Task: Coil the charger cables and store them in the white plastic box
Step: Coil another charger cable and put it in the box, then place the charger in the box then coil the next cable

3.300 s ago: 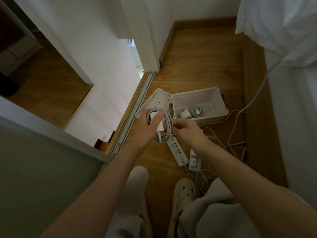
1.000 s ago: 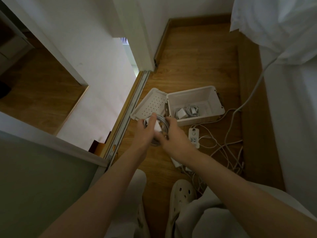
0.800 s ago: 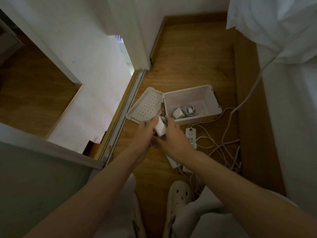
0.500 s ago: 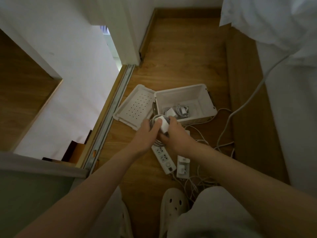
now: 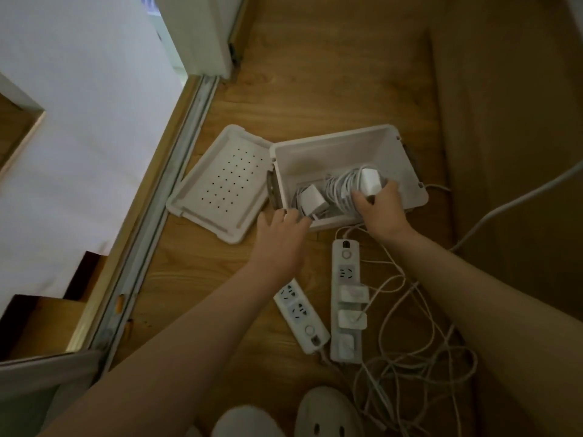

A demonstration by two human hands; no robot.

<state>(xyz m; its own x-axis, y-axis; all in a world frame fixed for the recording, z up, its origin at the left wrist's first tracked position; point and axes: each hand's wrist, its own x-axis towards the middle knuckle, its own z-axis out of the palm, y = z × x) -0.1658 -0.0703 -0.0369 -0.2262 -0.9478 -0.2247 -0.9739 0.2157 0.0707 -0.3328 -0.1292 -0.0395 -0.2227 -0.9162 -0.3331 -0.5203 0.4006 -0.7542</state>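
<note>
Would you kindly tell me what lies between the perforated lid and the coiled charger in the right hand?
Another white charger, inside the box beside the coiled charger; the head view shows it.

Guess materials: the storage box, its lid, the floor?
Box: apparently matte white moulded plastic, thin walls with a lipped rim. Lid: same plastic, rows of small holes. Floor: wood or wood-look laminate, grain visible, low sheen.
</note>
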